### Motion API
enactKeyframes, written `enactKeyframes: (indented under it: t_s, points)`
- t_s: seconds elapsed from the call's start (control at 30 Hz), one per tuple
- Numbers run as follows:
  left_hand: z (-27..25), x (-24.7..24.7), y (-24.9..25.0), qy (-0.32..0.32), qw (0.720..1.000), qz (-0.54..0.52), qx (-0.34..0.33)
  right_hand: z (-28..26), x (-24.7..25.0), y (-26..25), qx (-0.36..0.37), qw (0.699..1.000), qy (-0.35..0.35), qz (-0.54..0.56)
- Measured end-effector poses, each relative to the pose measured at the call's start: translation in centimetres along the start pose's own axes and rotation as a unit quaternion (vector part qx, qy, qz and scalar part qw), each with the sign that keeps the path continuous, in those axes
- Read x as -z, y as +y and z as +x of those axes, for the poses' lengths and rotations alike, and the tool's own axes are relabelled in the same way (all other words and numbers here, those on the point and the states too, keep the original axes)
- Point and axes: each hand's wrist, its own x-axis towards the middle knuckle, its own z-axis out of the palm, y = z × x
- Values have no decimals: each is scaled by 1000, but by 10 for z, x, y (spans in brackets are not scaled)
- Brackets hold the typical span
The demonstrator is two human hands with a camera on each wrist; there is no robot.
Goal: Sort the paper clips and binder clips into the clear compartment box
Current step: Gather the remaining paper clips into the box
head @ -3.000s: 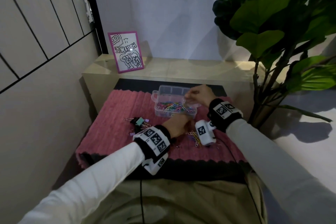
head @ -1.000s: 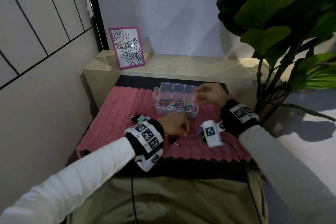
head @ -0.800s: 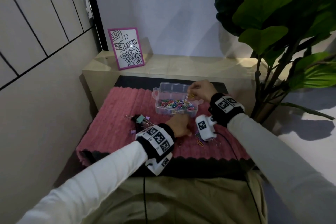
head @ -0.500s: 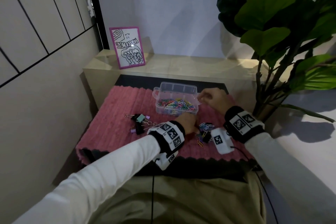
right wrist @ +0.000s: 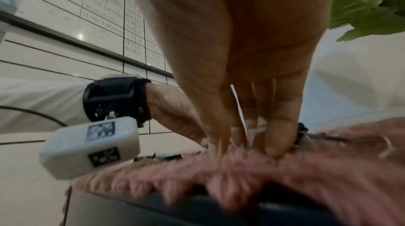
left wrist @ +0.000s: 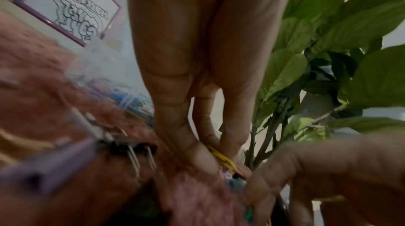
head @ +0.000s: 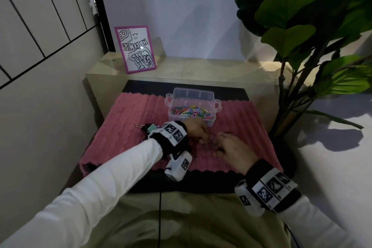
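Observation:
The clear compartment box stands on the pink mat, its near compartment full of coloured paper clips. Just in front of it a loose clip pile lies between my hands. My left hand points its fingers down into the pile; in the left wrist view its thumb and fingers pinch a yellow paper clip. My right hand reaches in from the right. The right wrist view shows its fingertips on the mat, with a white paper clip held between thumb and fingers. Binder clips lie left of my left wrist.
A pink-framed drawing leans on the beige ledge behind the mat. A large leafy plant rises at the right. A tiled wall closes the left side. The mat's dark front edge is near my lap.
My right hand has come back from the box down to the loose pile at the front of the mat. My left hand has shifted right, into the same pile.

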Motion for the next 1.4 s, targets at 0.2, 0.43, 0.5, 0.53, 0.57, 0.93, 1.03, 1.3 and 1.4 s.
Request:
enactKeyframes:
  t_s: [0.2,0.43,0.5,0.53,0.57,0.93,1.03,1.3,1.4]
  points:
    - [-22,28,-23,40,995,-86,-32,-4,-14,-2,-2,999,27,-34]
    - [-30,77,-32,158,983,-88,-25,-7,-21,-10,-22,995,64,-69]
    - [-26,86,-30,190,981,-40,-14,-10,-23,-12,-19,994,65,-83]
    - [-23,89,-29,205,979,-9,-4,-12,-24,-13,-16,994,67,-85]
    - [-20,91,-29,212,977,16,4,-13,-24,-13,-16,994,72,-81]
    - [-25,53,-27,271,955,110,-55,-14,-30,-10,30,983,126,-127]
    - [-30,36,-12,235,962,67,-118,-6,-26,6,33,992,116,28]
    - [3,-2,17,61,978,155,-123,-9,-1,25,-85,866,147,471]
    - [13,-11,24,47,973,189,-122,-8,2,30,-85,849,158,497]
